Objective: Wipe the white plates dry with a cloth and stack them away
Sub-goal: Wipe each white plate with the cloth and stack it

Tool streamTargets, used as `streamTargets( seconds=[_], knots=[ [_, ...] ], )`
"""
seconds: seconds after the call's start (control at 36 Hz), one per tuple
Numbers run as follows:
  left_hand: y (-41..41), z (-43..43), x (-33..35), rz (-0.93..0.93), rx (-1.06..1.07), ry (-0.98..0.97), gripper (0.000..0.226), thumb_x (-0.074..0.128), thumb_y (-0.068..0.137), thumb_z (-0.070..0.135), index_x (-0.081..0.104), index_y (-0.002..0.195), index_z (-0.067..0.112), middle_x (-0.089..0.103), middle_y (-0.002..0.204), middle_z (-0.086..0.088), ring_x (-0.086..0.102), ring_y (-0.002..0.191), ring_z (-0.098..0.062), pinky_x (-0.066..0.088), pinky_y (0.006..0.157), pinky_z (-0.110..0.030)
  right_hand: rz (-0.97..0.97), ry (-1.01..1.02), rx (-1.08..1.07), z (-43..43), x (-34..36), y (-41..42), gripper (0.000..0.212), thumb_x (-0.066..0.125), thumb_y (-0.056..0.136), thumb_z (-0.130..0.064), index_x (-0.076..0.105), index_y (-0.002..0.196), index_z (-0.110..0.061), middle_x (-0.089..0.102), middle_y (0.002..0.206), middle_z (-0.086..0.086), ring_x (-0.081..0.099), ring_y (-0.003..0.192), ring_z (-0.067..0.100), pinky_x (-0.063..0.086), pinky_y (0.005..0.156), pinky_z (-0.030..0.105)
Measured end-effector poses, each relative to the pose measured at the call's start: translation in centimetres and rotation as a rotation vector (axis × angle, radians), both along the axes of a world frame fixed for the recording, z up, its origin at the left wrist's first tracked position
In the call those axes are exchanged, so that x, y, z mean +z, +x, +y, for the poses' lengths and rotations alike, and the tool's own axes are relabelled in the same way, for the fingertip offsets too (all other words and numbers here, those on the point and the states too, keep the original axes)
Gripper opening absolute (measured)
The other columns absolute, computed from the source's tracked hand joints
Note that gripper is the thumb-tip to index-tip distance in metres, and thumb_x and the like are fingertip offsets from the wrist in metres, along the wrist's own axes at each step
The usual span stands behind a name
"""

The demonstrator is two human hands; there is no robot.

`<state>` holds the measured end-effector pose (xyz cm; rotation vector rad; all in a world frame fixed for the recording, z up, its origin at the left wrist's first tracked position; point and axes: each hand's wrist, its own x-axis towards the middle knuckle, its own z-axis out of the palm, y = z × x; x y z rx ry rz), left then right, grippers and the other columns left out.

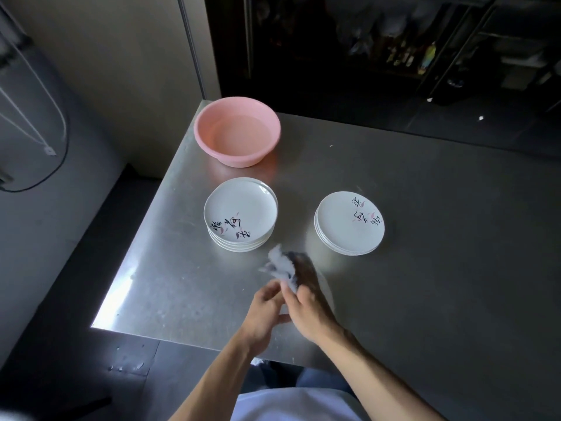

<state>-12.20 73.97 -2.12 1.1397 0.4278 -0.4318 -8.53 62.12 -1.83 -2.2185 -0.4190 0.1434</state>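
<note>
Steel table (425, 268), pink basin (236, 161) at corner, plate stacks (240, 214), dark shelves (409, 50) behind

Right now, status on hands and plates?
Right hand grips cloth; left hand beside it, blurred. Left stack, right stack untouched. Pink basin behind them.

Left plate stack (241, 212), right plate stack (349, 223), blurred cloth (281, 265) nearer

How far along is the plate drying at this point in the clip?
Done: all visible plates sit in two stacks on the table, the taller left stack and the lower right stack; the pink basin holds no plates. In hand: the right hand grips a blurred cloth, with the left hand close by; no plate is clearly held. Left: I cannot tell which stack is dry, so wiping may remain.
</note>
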Motion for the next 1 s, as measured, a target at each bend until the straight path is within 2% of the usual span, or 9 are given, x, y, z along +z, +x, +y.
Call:
streamTargets(
  seconds=[0.11, 0.31, 0.42, 0.5, 0.69, 0.75, 0.83, 0.89, 1.0],
  knots=[
    [-0.7, 0.1, -0.6, 0.069, 0.030, 0.016, 0.022, 0.056, 0.106, 0.011, 0.075, 0.116, 0.010, 0.077, 0.113, -0.013, 0.073, 0.103, -0.027, 0.062, 0.084, -0.043, 0.057, -0.129, 0.048, -1.7, -1.8, 0.2, 0.044, 0.043, 0.103, -0.024, 0.049, 0.146, -0.016, 0.031, 0.159, -0.007, 0.013, 0.153, 0.011, 0.007, 0.126, 0.038],
    [-0.4, 0.5, -1.4, 0.211, 0.189, -0.079, 0.026, 0.056, 0.105, 0.012, 0.081, 0.105, 0.018, 0.075, 0.093, -0.007, 0.072, 0.079, -0.016, 0.059, 0.065, -0.031, 0.316, -0.276, -0.222, -4.6, -2.0, -0.8, 0.044, 0.042, 0.105, -0.025, 0.047, 0.141, -0.001, 0.049, 0.142, 0.021, 0.043, 0.134, 0.038, 0.030, 0.116, 0.041],
    [0.2, 0.8, -1.9, 0.215, 0.252, -0.106, 0.021, 0.053, 0.106, 0.009, 0.072, 0.111, 0.006, 0.075, 0.098, -0.015, 0.073, 0.082, -0.021, 0.061, 0.070, -0.034, 0.084, -0.363, 0.036, -5.0, -1.8, -4.2, 0.062, 0.039, 0.104, -0.030, 0.023, 0.155, 0.001, 0.018, 0.163, 0.015, 0.012, 0.153, 0.030, 0.008, 0.125, 0.036],
    [0.7, 0.6, -1.7, 0.201, 0.272, -0.181, 0.023, 0.051, 0.106, 0.007, 0.065, 0.121, -0.005, 0.073, 0.107, -0.024, 0.070, 0.093, -0.031, 0.059, 0.084, -0.044, -0.067, -0.463, 0.153, -4.9, -1.2, -5.7, 0.069, 0.043, 0.102, -0.037, 0.023, 0.155, 0.002, 0.022, 0.162, 0.018, 0.014, 0.153, 0.031, 0.018, 0.124, 0.047],
    [1.9, -1.0, -0.1, 0.126, 0.274, -0.232, 0.024, 0.061, 0.105, 0.021, 0.066, 0.125, 0.009, 0.071, 0.127, -0.012, 0.068, 0.110, -0.022, 0.061, 0.088, -0.039, -0.228, -0.381, -0.092, -6.1, 0.4, -2.8, 0.060, 0.068, 0.076, 0.007, 0.058, 0.134, -0.004, 0.066, 0.127, 0.011, 0.065, 0.113, 0.027, 0.053, 0.096, 0.035],
    [1.9, -1.2, -0.5, 0.169, 0.268, -0.053, 0.037, 0.060, 0.105, 0.035, 0.058, 0.139, 0.021, 0.057, 0.145, -0.001, 0.054, 0.131, -0.017, 0.052, 0.106, -0.046, -0.004, -0.257, -0.212, -6.2, 1.2, -1.6, 0.044, 0.059, 0.088, 0.000, 0.059, 0.129, -0.017, 0.068, 0.108, 0.000, 0.064, 0.094, 0.019, 0.053, 0.083, 0.029],
    [1.4, -0.9, -1.7, 0.230, 0.153, 0.210, 0.064, 0.051, 0.108, 0.046, 0.028, 0.163, 0.024, 0.034, 0.165, 0.001, 0.030, 0.154, -0.020, 0.027, 0.126, -0.053, 0.246, -0.010, -0.480, -6.1, 1.5, 0.2, 0.015, 0.051, 0.101, -0.030, 0.058, 0.087, -0.031, 0.057, 0.069, -0.016, 0.048, 0.064, 0.004, 0.041, 0.060, 0.015],
    [0.9, -0.5, -2.2, 0.253, 0.102, 0.154, 0.057, 0.044, 0.110, 0.046, 0.032, 0.160, 0.021, 0.049, 0.158, -0.005, 0.053, 0.139, -0.026, 0.044, 0.114, -0.051, 0.350, 0.159, -0.618, -6.1, 1.1, 0.9, 0.028, 0.051, 0.099, -0.035, 0.058, 0.072, -0.031, 0.052, 0.057, -0.016, 0.045, 0.059, 0.005, 0.040, 0.057, 0.022],
    [-0.3, 0.5, -2.6, 0.260, 0.087, 0.045, 0.037, 0.038, 0.111, 0.050, 0.062, 0.129, 0.028, 0.079, 0.107, -0.004, 0.078, 0.092, -0.024, 0.062, 0.068, -0.039, 0.568, 0.222, -0.696, -6.6, -0.2, 0.4, 0.047, 0.053, 0.093, -0.058, 0.059, 0.082, -0.013, 0.049, 0.055, -0.004, 0.048, 0.053, 0.020, 0.037, 0.045, 0.025]
  ],
)
